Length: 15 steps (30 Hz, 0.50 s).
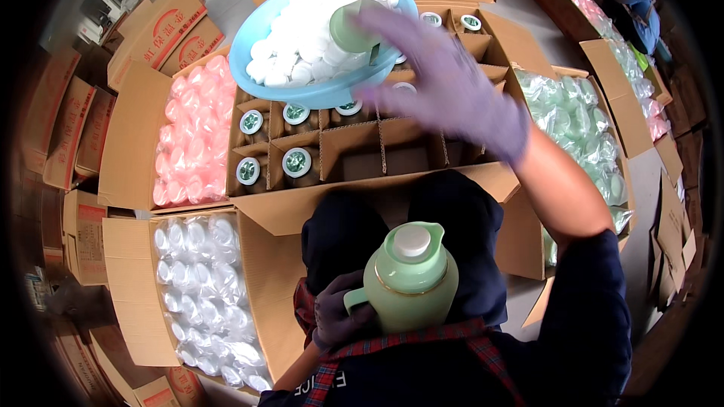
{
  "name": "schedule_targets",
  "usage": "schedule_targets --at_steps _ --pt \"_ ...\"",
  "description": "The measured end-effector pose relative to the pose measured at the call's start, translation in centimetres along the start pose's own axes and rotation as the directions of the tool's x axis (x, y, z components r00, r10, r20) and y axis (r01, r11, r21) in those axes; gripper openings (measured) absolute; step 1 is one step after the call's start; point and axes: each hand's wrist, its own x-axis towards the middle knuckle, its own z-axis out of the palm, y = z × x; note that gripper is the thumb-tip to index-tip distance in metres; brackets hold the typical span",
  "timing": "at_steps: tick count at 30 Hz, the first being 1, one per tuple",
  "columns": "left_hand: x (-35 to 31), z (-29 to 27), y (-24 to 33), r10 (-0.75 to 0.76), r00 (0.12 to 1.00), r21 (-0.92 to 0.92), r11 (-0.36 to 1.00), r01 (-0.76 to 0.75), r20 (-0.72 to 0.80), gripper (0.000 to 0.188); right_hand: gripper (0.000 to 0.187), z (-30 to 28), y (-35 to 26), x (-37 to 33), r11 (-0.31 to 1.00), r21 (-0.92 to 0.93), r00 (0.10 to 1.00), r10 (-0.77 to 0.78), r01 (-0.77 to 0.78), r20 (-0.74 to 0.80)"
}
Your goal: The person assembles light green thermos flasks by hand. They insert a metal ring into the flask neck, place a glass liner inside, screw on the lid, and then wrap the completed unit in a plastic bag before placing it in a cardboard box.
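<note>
A pale green vacuum flask (415,286) with a white stopper in its spouted top stands upright close to my body, below my knees in the picture. My left hand (343,313), in a dark purple glove, grips it at the handle side. Up and to the right, my right hand (460,87) reaches in a lilac glove, blurred, with thumb and fingers spread apart. Its fingertips overlap the edge of a green cup (350,29) at the white lids (305,26); I cannot tell how firmly they touch. The lids fill a light blue basin (317,96).
The basin rests over a divided carton (411,132) holding several flasks with green-patterned tops. Left are cartons of pink wrapped cups (194,136) and clear-wrapped white ones (200,279); green wrapped cups (573,120) are at right. Another person (645,19) is at the far right.
</note>
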Motion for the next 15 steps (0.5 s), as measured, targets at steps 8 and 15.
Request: schedule_targets --at_steps 8,15 --pt "0.1 0.3 0.5 -0.053 0.998 0.035 0.998 0.054 -0.029 0.044 0.058 2.4 7.0 5.2 0.981 -0.034 0.951 0.179 -0.193 -0.251" --pt "0.6 0.6 -0.2 0.005 0.999 -0.078 0.997 -0.002 0.037 0.049 0.039 -2.5 -4.9 -10.8 0.536 0.564 0.729 0.149 -0.628 0.669"
